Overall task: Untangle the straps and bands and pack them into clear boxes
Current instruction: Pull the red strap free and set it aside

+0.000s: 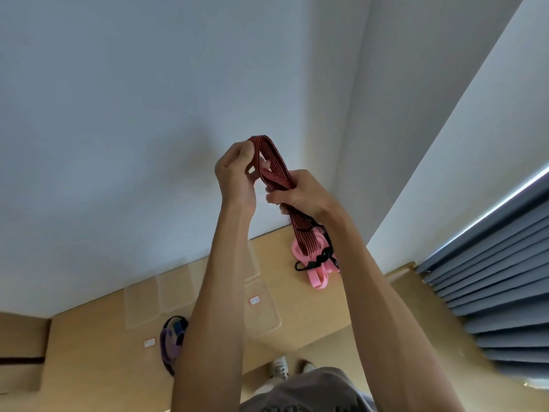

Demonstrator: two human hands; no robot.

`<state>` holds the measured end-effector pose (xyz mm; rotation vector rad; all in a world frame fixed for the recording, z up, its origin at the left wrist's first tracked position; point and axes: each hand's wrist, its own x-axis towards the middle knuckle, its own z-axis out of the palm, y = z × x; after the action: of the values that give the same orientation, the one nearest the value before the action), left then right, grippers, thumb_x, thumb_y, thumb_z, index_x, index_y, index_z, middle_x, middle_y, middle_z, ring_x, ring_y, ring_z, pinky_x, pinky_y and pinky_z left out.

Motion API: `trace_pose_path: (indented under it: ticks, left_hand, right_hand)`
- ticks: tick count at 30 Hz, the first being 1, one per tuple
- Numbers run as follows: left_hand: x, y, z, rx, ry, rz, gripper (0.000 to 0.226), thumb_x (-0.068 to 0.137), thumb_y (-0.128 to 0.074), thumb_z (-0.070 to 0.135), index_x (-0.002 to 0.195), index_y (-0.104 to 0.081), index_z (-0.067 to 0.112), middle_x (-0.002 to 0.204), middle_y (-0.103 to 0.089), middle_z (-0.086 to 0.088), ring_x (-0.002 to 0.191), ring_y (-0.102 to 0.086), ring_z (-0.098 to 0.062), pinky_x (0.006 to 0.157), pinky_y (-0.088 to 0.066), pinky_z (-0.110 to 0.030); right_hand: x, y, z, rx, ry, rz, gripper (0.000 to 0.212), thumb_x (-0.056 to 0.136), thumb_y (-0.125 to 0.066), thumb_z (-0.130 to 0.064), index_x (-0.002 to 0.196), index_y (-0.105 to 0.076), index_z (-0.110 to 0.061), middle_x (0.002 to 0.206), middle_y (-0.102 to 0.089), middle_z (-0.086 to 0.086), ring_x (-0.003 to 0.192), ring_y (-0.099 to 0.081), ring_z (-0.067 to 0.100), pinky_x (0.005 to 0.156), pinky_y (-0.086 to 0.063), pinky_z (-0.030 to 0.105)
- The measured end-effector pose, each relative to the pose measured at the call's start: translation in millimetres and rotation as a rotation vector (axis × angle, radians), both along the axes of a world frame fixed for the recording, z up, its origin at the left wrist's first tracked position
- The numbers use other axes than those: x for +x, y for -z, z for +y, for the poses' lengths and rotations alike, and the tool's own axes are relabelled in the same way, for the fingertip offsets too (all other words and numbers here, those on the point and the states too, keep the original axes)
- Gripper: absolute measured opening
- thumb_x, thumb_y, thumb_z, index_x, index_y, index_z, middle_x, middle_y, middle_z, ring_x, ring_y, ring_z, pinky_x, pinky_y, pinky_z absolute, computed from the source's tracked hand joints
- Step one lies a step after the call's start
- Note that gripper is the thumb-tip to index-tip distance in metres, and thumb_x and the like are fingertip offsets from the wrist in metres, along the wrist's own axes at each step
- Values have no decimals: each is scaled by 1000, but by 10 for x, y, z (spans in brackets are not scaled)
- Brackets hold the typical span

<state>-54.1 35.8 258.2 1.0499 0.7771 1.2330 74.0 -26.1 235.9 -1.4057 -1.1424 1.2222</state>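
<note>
A person holds a red and black striped strap [274,168] up high in front of the wall [118,114], above the far side of the table [312,316]. The left hand [236,173] pinches the top loop of the strap. The right hand [300,193] has its fingers curled tight around the strap lower down. The bottom end hangs down to a pink band [316,263] and a black cord with a hook [315,261] on the far right of the table. It looks like they are still tangled there.

So this seems to be the untangling step. Next, the strap needs pulling free of the pink band, then folding small.

Clear boxes [261,301] wait on the table, near the middle. A purple band [169,343] lies to the near left.
</note>
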Motion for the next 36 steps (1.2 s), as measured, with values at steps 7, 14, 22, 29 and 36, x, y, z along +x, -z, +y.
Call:
trace_pose_path:
  ticks: [7, 14, 22, 29, 36]
  left_hand:
    - [-194, 953, -418, -591, 273, 516, 40, 104, -43, 49, 112, -65, 17, 101, -69, -8, 107, -65, -29, 89, -50, -40]
    - [-699, 1618, -857, -848, 213, 496, 17, 99, -53, 19, 100, -64, 6, 88, -69, -9, 82, -65, -27, 64, -50, -32]
    - [-1533, 1992, -1172, -849, 8, 435, 32, 101, -56, 32, 107, -74, 6, 85, -71, -12, 75, -67, -29, 70, -57, -39]
    - [-2495, 2432, -1289, -882, -116, 383, 17, 98, -54, 3, 85, -66, 2, 65, -62, -11, 49, -59, -15, 57, -53, -29]
    - [-3426, 3008, -1159, -671, 31, 825, 16, 95, -62, 8, 82, -72, 9, 89, -73, -23, 84, -67, -35, 75, -51, -39]
  right_hand:
    - [-164, 391, -74, -106, 133, 553, 13, 87, -58, 3, 98, -60, -3, 67, -47, 7, 50, -45, 19, 52, -47, 32]
    - [-758, 1109, -229, -326, 233, 214, 21, 87, -56, -1, 103, -46, -9, 82, -50, 10, 56, -52, 21, 56, -50, 36]
    - [-1788, 1823, -585, -488, 234, 129, 36, 85, -53, -5, 121, -52, -9, 105, -64, 10, 100, -66, 32, 84, -57, 46]
    - [-2827, 2155, -537, -457, 217, -20, 52, 79, -61, -3, 128, -47, -12, 102, -66, 10, 89, -65, 26, 77, -57, 40]
    - [-3759, 2752, -495, -573, 340, -157, 52, 79, -68, -5, 128, -52, -12, 108, -66, 6, 102, -64, 28, 84, -56, 38]
